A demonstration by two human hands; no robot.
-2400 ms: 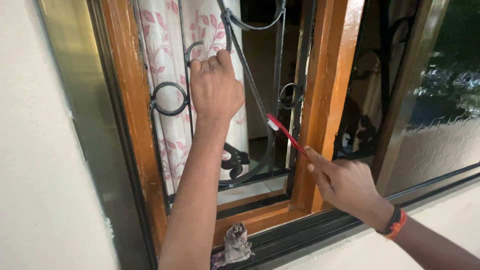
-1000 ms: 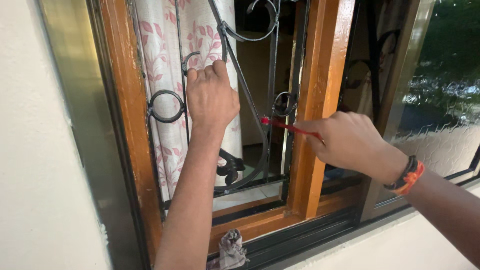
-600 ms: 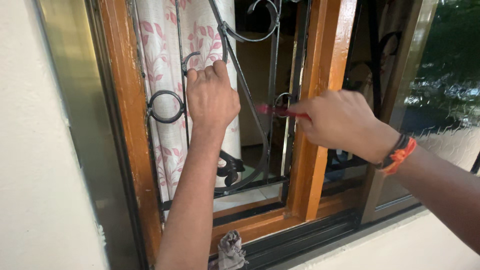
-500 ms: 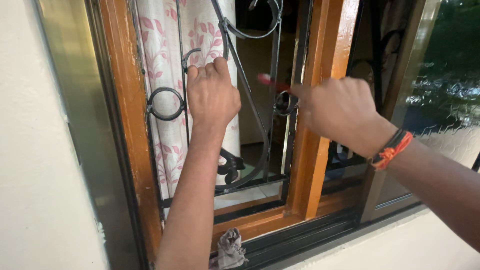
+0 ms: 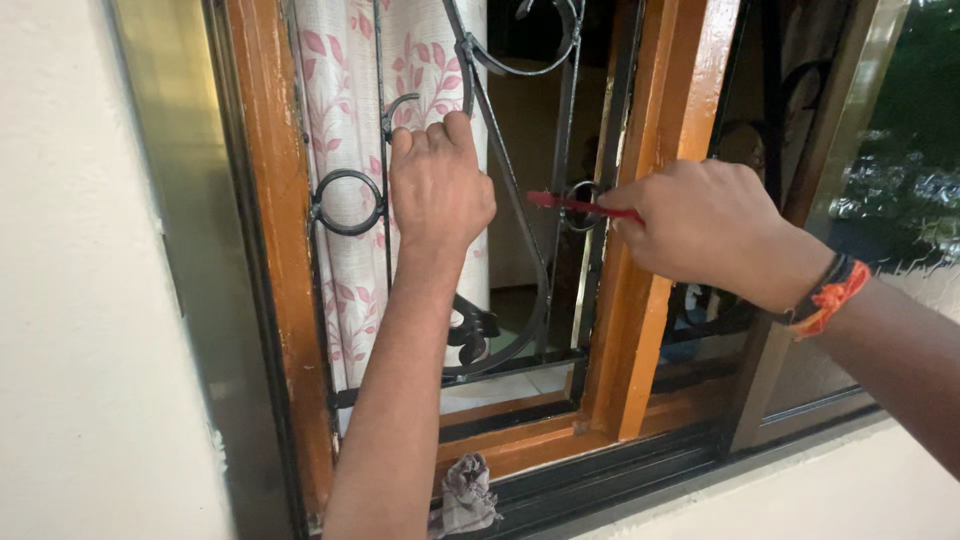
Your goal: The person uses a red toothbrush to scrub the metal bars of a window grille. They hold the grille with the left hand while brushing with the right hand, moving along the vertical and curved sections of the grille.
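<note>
Right hand [image 5: 715,235] is clamped on a thin red tool [image 5: 580,205], its tip at the black iron window grille [image 5: 540,300]. I see my left hand [image 5: 440,195] curled around a grille bar, before the floral curtain [image 5: 345,110].

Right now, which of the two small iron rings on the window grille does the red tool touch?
The right ring, beside the orange frame post; the red tool reaches it. The left ring, before the curtain, is untouched.

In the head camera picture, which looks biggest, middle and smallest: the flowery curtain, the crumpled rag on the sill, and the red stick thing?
1. Flowery curtain, biggest by far.
2. Crumpled rag.
3. Red tool, thin, partly hidden in the right hand.
The rag lies nearer the camera, so its lead over the tool is unsure.
</note>
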